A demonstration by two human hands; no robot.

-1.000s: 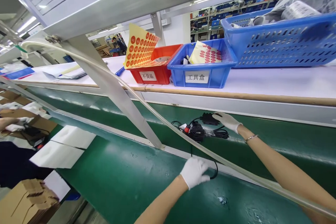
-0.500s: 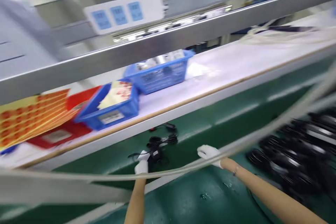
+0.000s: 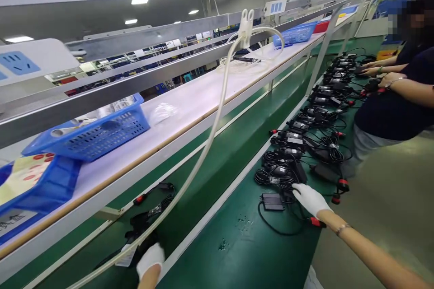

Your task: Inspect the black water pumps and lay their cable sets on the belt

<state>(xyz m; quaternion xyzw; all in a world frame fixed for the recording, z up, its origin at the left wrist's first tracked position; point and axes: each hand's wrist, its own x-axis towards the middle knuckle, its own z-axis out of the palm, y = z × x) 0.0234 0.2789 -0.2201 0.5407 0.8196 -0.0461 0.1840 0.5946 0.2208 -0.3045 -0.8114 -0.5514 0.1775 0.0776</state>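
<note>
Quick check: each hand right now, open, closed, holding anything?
Left hand: rests against the black adapter bundle; grip cannot be told.
Right hand: open, fingers touching a black cable bundle, nothing held.

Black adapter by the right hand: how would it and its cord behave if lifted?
The adapter brick looks rigid and flat, so it should slide, not roll, on the belt. Its cord lies in loose loops, so it is likely floppy, trailing, and apt to snag neighbouring bundles.
</note>
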